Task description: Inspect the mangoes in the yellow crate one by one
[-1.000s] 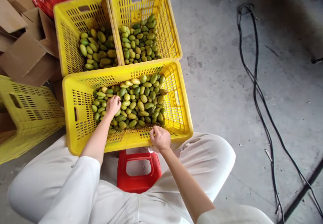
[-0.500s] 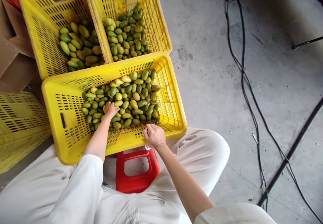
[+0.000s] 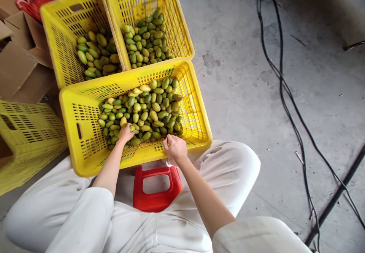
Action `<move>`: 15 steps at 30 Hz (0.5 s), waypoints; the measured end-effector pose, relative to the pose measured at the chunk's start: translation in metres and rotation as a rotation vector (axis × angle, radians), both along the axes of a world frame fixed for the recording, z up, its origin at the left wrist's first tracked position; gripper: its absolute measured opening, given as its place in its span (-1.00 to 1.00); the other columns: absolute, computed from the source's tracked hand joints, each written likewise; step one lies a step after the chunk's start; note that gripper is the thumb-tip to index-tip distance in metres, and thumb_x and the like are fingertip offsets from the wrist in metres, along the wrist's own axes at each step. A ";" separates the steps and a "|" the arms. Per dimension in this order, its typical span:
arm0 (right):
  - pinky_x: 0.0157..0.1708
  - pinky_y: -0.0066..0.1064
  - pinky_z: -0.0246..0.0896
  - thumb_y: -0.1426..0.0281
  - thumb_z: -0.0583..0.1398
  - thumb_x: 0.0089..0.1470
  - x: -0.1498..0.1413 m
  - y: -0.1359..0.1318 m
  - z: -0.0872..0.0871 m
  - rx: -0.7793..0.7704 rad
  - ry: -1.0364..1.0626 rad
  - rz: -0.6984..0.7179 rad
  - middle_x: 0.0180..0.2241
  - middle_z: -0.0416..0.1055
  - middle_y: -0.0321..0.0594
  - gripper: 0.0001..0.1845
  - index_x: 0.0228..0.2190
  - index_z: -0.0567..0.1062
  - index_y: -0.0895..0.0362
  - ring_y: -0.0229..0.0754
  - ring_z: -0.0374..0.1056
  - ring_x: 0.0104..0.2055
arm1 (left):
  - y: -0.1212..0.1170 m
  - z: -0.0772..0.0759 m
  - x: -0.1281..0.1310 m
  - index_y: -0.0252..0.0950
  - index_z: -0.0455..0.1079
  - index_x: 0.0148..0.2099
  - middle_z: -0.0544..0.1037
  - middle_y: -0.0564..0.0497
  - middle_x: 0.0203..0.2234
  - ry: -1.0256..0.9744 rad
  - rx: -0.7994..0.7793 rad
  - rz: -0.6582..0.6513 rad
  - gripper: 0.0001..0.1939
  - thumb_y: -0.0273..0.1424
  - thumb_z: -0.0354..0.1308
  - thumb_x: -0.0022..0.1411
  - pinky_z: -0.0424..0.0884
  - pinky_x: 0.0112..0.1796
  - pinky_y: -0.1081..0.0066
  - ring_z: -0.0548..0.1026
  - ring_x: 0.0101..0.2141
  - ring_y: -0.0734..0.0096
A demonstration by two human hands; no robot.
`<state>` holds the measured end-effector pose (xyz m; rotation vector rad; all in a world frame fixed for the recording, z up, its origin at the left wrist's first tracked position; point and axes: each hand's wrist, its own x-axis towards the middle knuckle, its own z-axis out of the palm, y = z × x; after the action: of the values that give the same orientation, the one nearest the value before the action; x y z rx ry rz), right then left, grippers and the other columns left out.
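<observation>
In front of my knees a yellow plastic crate (image 3: 137, 164) holds many small oval fruits (image 3: 155, 115), green to yellow. My left hand (image 3: 124, 134) reaches into its near left part, fingers curled round a green oval fruit (image 3: 132, 128) at the top of the pile. A yellower fruit (image 3: 123, 121) lies just beyond those fingers. My right hand (image 3: 175, 147) is closed in a fist above the crate's near rim, right of the left hand. What it holds, if anything, is hidden by the fingers.
Two more yellow crates, a left one (image 3: 53, 45) and a right one (image 3: 182, 28), stand behind with similar fruit. Another crate (image 3: 34, 146) and cardboard boxes (image 3: 21, 72) are at the left. A red stool (image 3: 156, 201) sits between my legs. Black cables (image 3: 281, 74) lie on the floor.
The view has shifted slightly, so the crates appear further right. My left hand has moved a little nearer to me, with a fruit showing at its fingers. The right fist stays near the rim.
</observation>
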<state>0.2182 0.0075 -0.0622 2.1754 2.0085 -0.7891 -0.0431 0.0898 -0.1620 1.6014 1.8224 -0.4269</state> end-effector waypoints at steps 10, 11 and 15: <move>-0.34 -0.35 0.20 0.43 0.04 0.20 0.015 0.070 -0.042 -0.195 0.039 -0.115 -0.21 0.57 0.04 -0.69 -0.16 0.56 0.17 -0.03 0.46 -0.24 | -0.033 0.000 0.002 -0.22 0.43 0.13 0.18 -0.17 0.36 -0.039 -0.038 -0.204 -0.55 -0.18 -0.10 0.36 0.11 0.25 -0.01 0.08 0.35 -0.08; -0.28 -0.32 0.24 0.45 0.04 0.19 0.017 0.085 -0.050 -0.135 0.051 -0.095 -0.16 0.55 0.07 -0.67 -0.12 0.54 0.20 0.00 0.45 -0.20 | -0.033 0.000 0.002 -0.21 0.38 0.20 0.12 -0.17 0.39 -0.010 -0.061 -0.250 -0.52 -0.20 -0.04 0.32 -0.02 0.29 -0.10 -0.05 0.39 -0.12; 0.03 -0.18 0.26 0.55 0.01 0.13 0.021 0.145 -0.083 0.065 0.112 0.044 0.06 0.40 0.18 -0.48 0.13 0.37 0.29 0.10 0.32 0.09 | -0.034 -0.004 0.002 -0.27 0.07 0.42 -0.03 -0.25 0.43 0.101 -0.121 -0.234 -0.22 -0.20 0.12 0.21 -0.16 0.27 -0.28 -0.29 0.41 -0.24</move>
<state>0.2394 0.1524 -0.1451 2.1582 2.1565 -0.8704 -0.0407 0.0558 -0.1664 1.7416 1.6516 -0.7218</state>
